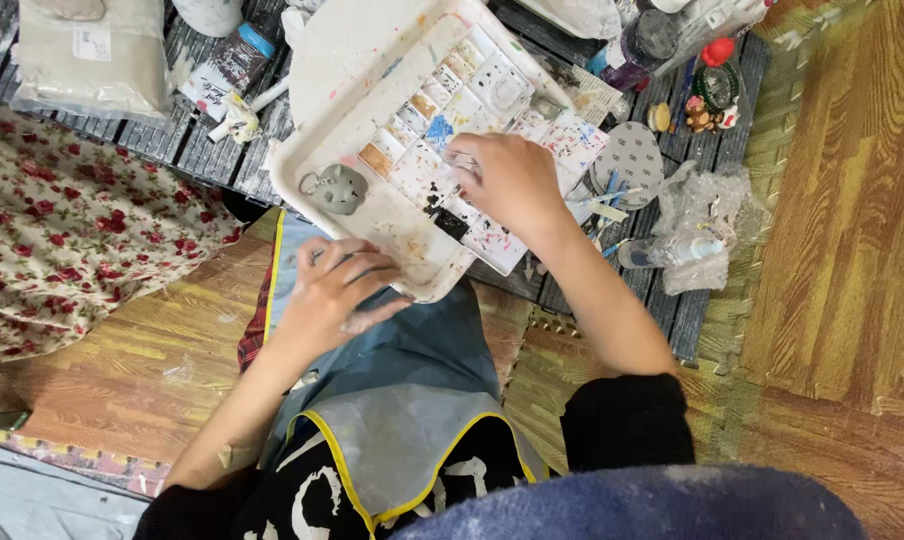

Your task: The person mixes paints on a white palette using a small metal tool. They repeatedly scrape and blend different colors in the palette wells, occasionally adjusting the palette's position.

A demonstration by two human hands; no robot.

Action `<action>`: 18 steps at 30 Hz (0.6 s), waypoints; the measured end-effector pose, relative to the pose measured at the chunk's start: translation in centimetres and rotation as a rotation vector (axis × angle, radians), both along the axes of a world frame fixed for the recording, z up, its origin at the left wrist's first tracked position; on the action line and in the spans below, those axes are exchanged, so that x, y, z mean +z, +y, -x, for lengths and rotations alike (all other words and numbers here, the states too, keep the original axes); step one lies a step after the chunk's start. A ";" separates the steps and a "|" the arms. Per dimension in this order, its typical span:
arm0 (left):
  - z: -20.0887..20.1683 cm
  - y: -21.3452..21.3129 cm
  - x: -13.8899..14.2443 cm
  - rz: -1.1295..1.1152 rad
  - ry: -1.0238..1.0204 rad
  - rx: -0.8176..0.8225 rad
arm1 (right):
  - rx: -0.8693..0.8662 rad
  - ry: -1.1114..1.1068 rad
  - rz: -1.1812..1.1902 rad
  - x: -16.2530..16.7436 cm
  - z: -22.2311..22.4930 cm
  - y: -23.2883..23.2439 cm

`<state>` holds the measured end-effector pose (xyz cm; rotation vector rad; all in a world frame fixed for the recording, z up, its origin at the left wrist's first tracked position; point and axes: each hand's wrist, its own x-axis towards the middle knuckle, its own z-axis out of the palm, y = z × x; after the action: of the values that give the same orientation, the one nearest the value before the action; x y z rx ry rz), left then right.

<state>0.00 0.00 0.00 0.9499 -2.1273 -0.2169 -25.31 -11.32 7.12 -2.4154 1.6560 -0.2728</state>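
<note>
While I watch from the head view: 1 white paint palette (372,150), frame centre, lying partly on the lap. Left hand (337,290) grips its near edge; right hand (507,180) pinches something small over the paint wells, which I cannot identify. 1 grey clay figure (340,188) on palette. Risk: a tilt could slide it off.
</note>
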 end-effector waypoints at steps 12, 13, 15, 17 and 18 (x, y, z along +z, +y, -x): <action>7.8 4.0 -2.2 -0.122 0.043 -0.012 | 0.127 0.107 0.041 -3.8 5.8 1.5; 7.9 4.1 -2.3 -0.124 0.044 -0.012 | 0.144 0.095 0.059 -4.0 5.9 1.6; 7.9 4.2 -2.2 -0.131 0.043 -0.011 | 0.162 0.094 0.079 -4.1 5.8 1.7; 7.9 4.1 -2.1 -0.132 0.038 -0.005 | 0.166 0.117 0.081 -4.1 5.7 1.7; 8.5 4.0 -1.8 -0.130 0.034 0.003 | 0.167 0.129 0.067 -3.8 6.3 1.5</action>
<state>-8.47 4.02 -1.76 1.0166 -2.1007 -0.3709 -31.62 -9.78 3.37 -2.6544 1.5040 -0.1514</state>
